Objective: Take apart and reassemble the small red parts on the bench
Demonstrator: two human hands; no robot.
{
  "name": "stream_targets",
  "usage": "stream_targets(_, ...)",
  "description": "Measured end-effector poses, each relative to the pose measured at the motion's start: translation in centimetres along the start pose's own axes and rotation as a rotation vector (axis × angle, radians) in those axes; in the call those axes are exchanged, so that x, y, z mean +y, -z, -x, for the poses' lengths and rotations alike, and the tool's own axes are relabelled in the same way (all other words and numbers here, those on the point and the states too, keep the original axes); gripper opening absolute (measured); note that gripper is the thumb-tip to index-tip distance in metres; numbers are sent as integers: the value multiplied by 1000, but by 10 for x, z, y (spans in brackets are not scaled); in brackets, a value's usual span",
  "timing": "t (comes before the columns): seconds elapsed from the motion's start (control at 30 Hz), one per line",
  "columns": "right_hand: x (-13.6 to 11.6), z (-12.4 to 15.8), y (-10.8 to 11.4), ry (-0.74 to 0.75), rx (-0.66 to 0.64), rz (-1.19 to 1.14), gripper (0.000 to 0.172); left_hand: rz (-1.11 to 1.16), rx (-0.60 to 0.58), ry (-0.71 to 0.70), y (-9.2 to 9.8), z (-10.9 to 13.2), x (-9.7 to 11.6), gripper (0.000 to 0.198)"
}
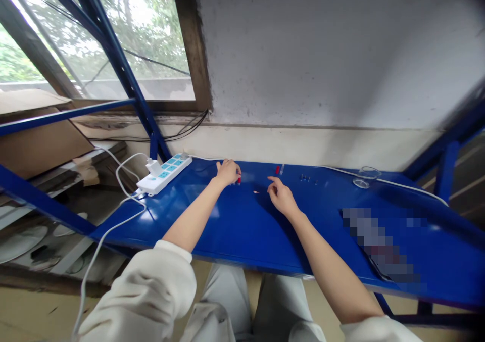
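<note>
A small red piece (239, 181) is at the fingertips of the left hand (228, 172), on the far half of the blue table (242, 226); those fingers curl downward, though whether they pinch it I cannot tell; the step in hand looks like fine handling of that piece, and the next move would call for a light, exact fingertip grip; the right hand (281, 194) has its index finger stretched out and the others bent, seemingly holding nothing; a pale scrap (256, 192) lies between the hands; beyond the right hand, another red piece (277, 170) lies just beside a clear piece (282, 169).
</note>
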State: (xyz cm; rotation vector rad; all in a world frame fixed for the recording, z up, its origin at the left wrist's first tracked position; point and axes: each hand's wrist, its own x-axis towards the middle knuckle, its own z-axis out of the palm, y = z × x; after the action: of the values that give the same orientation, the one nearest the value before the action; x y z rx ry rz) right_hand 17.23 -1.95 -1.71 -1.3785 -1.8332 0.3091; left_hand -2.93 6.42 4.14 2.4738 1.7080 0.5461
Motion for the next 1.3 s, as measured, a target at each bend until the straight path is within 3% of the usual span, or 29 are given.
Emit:
stream_targets(0.77,5,-2,0,-25,12,61,41,5,-27,13,1,2,-4,7)
stream_targets(0.83,4,-2,2,-37,16,122,38,30,26,-7,2,3,-2,11)
stream_targets(1.0,-4,-2,8,-95,7,376,32,220,354,-245,7,8,24,25)
stream_targets(1.07,-5,-2,10,-139,14,471,32,241,367,-342,3,11,40,28)
stream_targets(1.13,-5,-1,10,-196,14,556,32,214,301,-414,-9,14,56,30)
stream_targets(1.3,-4,1,10,-269,-21,669,33,145,122,-284,-55,8,84,53)
